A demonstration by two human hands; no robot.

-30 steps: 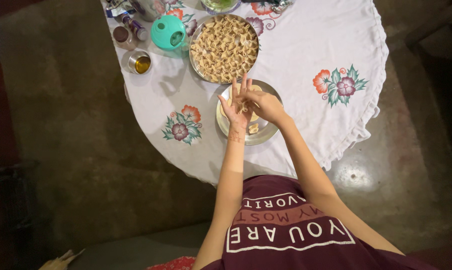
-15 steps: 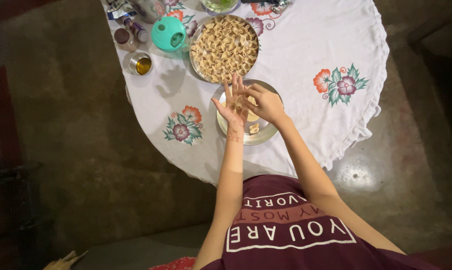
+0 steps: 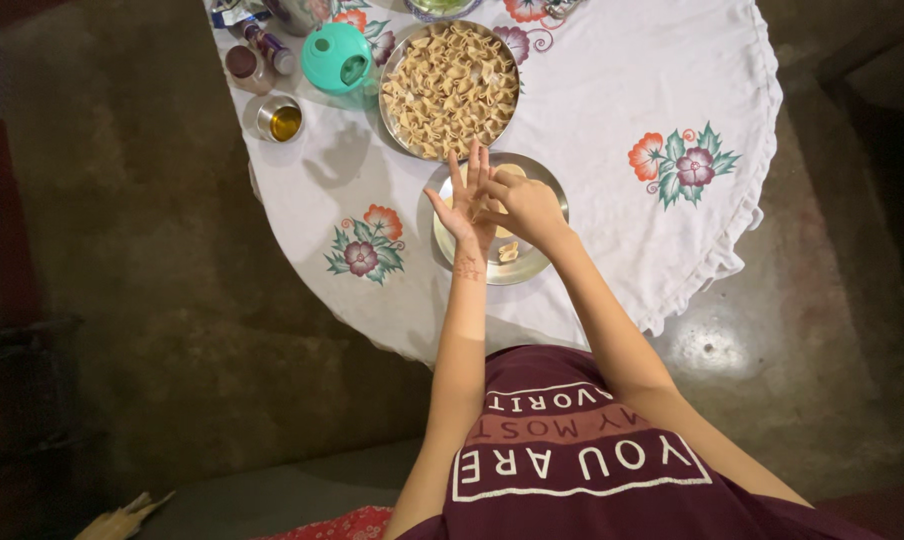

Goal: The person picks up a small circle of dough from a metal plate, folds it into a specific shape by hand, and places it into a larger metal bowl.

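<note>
Now catalogued, against a second ago: left hand (image 3: pixel 465 208) held up flat, fingers spread, palm open beneath a small piece of dough (image 3: pixel 485 205). Right hand (image 3: pixel 522 203) laid across it, fingertips pinched on that piece; formerly lower on the palm, since slid toward the fingertips. Judged mid-shaping, piece not yet released. Both raised over small steel plate (image 3: pixel 547 255) carrying two loose pieces. Beyond: large tray (image 3: pixel 450 88) heaped with shaped pieces, teal lid (image 3: pixel 337 58), oil cup (image 3: pixel 280 120), on cloth-covered bench (image 3: pixel 612 90).

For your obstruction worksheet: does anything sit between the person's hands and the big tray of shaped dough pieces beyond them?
Nothing visible does. The left hand and right hand hover over the small steel plate; the big tray lies just beyond, unblocked.
</note>
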